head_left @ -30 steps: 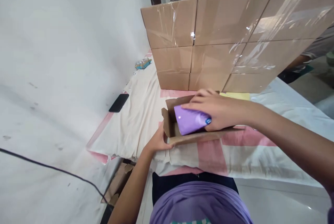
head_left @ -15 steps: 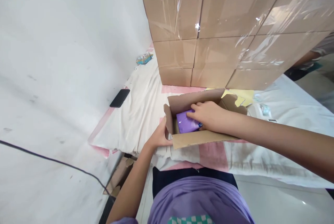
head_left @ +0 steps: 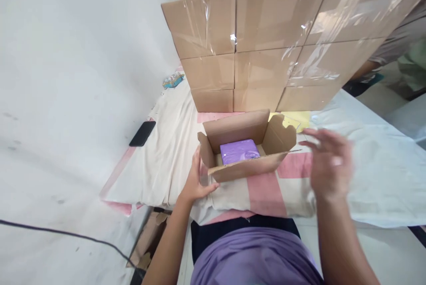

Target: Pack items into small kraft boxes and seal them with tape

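Purple packet (head_left: 238, 150) in, box top wide open!

And there it was: the packet lay inside the open cardboard box (head_left: 248, 169), down between the walls, its lower near side hidden by the front one. That much looked done, by my judgement. As for what was left, the box stood unclosed, and bare cardboard showed at both ends of the packet, so nothing filled the space there.

Now the line of it! Its long axis ran left to right, much along the box's own length, the right end canted slightly away from the person. A small dark print sat toward that right end; which end counted as its front, I couldn't tell.

On the left, the hand (head_left: 195, 183) curved about the box's near corner, grip spread, fingers by the end wall and thumb beside the front. Over on the right, the other hand (head_left: 333, 163) hung blurred, apart from the box, its grip loosely spread with nothing visible in it. Behind everything rose taped cardboard panels (head_left: 259, 45)!
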Motion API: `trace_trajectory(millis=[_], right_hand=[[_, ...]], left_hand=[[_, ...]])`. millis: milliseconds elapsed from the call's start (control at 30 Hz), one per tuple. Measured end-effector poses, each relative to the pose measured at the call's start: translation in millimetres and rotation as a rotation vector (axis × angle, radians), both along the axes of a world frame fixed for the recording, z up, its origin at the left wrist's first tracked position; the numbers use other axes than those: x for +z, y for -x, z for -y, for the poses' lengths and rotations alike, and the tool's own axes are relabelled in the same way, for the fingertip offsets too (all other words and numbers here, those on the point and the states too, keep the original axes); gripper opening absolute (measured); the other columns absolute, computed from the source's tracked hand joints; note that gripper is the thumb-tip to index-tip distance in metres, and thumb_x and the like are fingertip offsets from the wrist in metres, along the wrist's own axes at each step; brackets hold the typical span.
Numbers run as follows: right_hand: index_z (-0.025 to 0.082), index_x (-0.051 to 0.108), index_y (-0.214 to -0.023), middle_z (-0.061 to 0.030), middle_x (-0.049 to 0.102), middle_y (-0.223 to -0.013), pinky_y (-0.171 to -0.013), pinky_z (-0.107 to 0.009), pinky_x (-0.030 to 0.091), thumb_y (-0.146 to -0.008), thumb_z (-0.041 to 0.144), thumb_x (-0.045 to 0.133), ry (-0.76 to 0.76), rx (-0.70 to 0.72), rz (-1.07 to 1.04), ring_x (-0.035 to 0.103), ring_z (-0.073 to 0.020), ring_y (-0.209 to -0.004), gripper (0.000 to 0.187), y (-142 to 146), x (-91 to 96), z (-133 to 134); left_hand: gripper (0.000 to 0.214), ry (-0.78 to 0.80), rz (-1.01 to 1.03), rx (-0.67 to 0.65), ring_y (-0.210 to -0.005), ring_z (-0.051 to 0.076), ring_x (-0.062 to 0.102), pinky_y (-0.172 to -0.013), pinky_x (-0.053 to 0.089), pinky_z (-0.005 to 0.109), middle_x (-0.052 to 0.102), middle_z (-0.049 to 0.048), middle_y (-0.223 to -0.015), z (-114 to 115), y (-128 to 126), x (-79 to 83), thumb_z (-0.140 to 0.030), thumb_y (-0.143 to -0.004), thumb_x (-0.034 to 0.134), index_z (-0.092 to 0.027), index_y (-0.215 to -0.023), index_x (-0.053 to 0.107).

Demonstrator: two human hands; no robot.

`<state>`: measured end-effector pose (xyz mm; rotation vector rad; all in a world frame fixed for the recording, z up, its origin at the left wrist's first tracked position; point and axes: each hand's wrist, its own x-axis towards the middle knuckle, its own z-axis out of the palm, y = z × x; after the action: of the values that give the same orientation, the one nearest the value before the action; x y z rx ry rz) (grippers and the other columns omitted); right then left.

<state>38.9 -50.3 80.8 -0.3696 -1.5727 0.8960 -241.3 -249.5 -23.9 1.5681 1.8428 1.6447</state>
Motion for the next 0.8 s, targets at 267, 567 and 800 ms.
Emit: trace_trajectory(millis=[267, 567, 800], right_hand=[[0.031, 0.067, -0.123, -0.0097, 0.07, -0.117, -0.099, -0.056, 0.052, -0.097, 0.034, 0.059, 0.022, -0.103, 0.309, 0.061, -0.0337, -0.118, 0.027, 25.7, -45.2, 15.2], [0.04, 0.006, -0.165, -0.0082, 0.04, -0.164, -0.114, -0.059, 0.038, -0.081, 0.02, 0.057, 0.121, 0.192, 0.369, 0.037, -0.0293, -0.151, 0.1, 46.1, -23.7, -31.6], [0.033, 0.062, -0.132, -0.0069, 0.063, -0.127, -0.113, -0.055, 0.04, -0.085, 0.016, 0.051, -0.069, 0.059, 0.364, 0.054, -0.0293, -0.13, 0.051, 41.0, -20.9, -26.5]], left_hand=[[0.043, -0.358, 0.037, 0.214, -0.142, 0.03, 0.051, -0.122, 0.034, 0.056, 0.071, 0.0085, -0.128, -35.1, -46.9, 32.9, -0.05, -0.104, 0.039, -0.03, -0.131, 0.067], [0.079, -0.216, 0.299, 0.112, -0.147, 0.027, 0.045, -0.118, 0.042, 0.044, 0.056, 0.0072, -0.15, -51.5, -29.0, 43.0, -0.043, -0.091, 0.049, -0.034, -0.164, 0.02], [0.055, -0.138, 0.128, 0.159, -0.152, 0.028, 0.035, -0.125, 0.032, 0.046, 0.051, 0.004, -0.154, -44.7, -26.5, 53.5, -0.033, -0.09, 0.043, -0.031, -0.143, 0.059]])
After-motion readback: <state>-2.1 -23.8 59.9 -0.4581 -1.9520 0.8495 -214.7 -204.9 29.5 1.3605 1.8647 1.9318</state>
